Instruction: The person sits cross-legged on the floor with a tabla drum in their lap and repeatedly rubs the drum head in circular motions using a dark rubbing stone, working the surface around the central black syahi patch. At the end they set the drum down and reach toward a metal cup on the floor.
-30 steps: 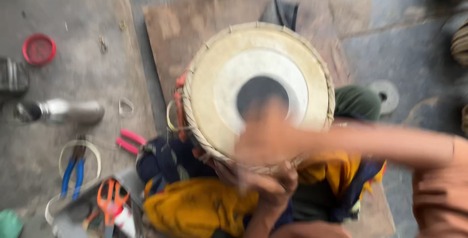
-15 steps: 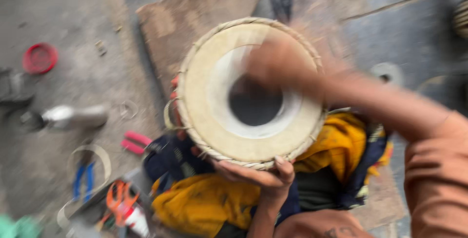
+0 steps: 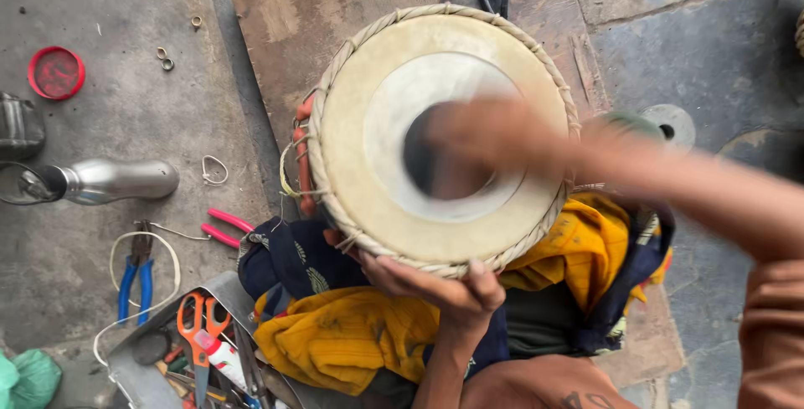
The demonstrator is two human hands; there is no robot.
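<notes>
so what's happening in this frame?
A person sits over a round drum that rests on yellow and blue cloth. The left hand grips the drum's near rim from below. The right hand is over the dark centre of the drumhead, motion-blurred, so contact cannot be told. On the floor at the side lie blue-handled pliers, a metal bottle, a red lid and orange scissors.

- Small white squeeze bottle (image 3: 219, 357) with a red cap — lower left of the frame, lying tilted in the grey tool tray (image 3: 134, 375), just beside the orange-handled scissors (image 3: 199, 325).
- No labels, signs or screens visible.
</notes>
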